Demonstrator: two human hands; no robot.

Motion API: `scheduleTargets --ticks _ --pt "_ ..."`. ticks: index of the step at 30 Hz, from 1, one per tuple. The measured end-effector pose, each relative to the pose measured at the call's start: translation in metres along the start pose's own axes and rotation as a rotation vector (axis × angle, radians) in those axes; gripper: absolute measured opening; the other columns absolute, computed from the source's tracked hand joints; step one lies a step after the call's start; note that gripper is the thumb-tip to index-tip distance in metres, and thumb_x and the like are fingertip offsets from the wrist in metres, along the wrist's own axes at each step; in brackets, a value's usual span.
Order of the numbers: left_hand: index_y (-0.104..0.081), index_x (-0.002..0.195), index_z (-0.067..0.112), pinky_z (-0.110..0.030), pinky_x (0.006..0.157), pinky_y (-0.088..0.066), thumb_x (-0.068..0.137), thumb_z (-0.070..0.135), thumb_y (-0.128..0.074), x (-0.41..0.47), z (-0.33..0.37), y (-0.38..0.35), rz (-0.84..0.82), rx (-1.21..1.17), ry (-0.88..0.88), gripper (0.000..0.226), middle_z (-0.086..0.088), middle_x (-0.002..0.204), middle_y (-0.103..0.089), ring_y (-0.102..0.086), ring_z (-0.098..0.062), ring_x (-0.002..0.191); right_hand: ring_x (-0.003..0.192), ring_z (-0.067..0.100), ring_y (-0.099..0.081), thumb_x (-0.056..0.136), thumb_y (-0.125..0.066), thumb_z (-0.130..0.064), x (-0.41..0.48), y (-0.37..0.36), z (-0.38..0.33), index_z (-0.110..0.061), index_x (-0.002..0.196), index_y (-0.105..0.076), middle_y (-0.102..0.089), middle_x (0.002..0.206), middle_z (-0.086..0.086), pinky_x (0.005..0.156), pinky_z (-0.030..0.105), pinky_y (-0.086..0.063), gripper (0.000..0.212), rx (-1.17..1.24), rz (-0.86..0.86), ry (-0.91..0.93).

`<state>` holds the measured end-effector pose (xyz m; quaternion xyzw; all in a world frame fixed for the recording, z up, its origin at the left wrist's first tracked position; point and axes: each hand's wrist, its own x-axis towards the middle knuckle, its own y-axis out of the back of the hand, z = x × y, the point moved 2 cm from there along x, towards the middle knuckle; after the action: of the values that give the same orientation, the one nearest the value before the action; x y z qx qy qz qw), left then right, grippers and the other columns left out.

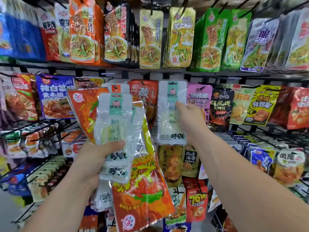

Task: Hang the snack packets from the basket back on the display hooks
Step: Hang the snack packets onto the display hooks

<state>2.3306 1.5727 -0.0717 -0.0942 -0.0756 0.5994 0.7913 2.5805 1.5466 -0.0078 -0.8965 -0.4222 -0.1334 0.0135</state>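
My left hand (pixel 93 158) grips a fan of snack packets: clear packets with pale green labels (pixel 113 124) in front and orange-red packets (pixel 143 190) behind them. Another clear green-label packet (pixel 170 114) hangs at the middle row of the display, its top at a hook (pixel 172 83). My right hand (pixel 192 121) is against that packet's right side, with fingers touching its front near the middle. The basket is not in view.
Black wire racks hold rows of hanging packets: gold (pixel 150 39) and green (pixel 215 39) ones above, a pink one (pixel 199 96) and a black one (pixel 220 108) to the right of the clear packet. Lower racks stick out at left and right.
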Motion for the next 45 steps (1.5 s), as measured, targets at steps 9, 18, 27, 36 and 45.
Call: scheduleTargets --ticks 9,18,27,36,45 --pt "-0.076 0.097 0.016 -0.047 0.046 -0.058 0.056 0.017 -0.084 0.003 0.0 -0.004 -0.006 0.01 -0.02 0.042 -0.006 0.084 -0.08 -0.076 -0.024 0.06 0.053 0.016 -0.024 0.106 -0.052 -0.031 0.005 0.001 -0.002 -0.025 0.067 -0.031 -0.026 0.057 -0.004 0.057 0.032 -0.02 0.045 -0.029 0.006 0.021" --pt "-0.077 0.097 0.013 -0.045 0.046 -0.058 0.056 0.017 -0.085 0.003 -0.004 -0.002 -0.002 0.012 -0.002 0.043 -0.007 0.08 -0.079 -0.075 -0.026 0.06 0.056 0.017 -0.037 0.103 -0.052 -0.037 0.048 -0.024 0.016 -0.023 0.073 -0.037 -0.038 0.062 -0.003 0.062 0.031 -0.038 0.037 -0.068 0.065 -0.118" --pt "-0.078 0.099 0.009 -0.042 0.049 -0.057 0.048 0.01 -0.092 0.011 -0.007 0.0 -0.031 0.022 0.008 0.053 -0.013 0.085 -0.079 -0.074 -0.031 0.062 0.068 0.023 -0.056 0.105 -0.049 -0.039 0.079 -0.039 0.025 -0.01 0.08 -0.053 -0.057 0.074 0.005 0.068 0.035 -0.048 0.038 -0.182 0.2 -0.084" --pt "-0.076 0.094 0.005 -0.039 0.046 -0.057 0.052 0.005 -0.092 0.011 -0.012 -0.003 -0.039 -0.028 -0.007 0.045 -0.016 0.079 -0.077 -0.072 -0.031 0.055 0.07 0.026 -0.056 0.1 -0.062 -0.035 0.051 -0.025 0.041 -0.016 0.069 -0.057 -0.056 0.067 0.0 0.062 0.031 -0.042 0.037 -0.275 0.184 0.041" --pt "-0.074 0.106 -0.001 -0.042 0.05 -0.057 0.051 0.004 -0.093 0.007 -0.025 -0.004 -0.05 -0.08 0.019 0.059 -0.021 0.081 -0.076 -0.072 -0.033 0.058 0.113 0.003 -0.059 0.099 -0.065 -0.04 -0.051 -0.015 0.033 -0.03 0.13 -0.06 -0.062 0.124 -0.017 0.098 0.027 -0.046 0.033 -0.098 0.099 0.24"
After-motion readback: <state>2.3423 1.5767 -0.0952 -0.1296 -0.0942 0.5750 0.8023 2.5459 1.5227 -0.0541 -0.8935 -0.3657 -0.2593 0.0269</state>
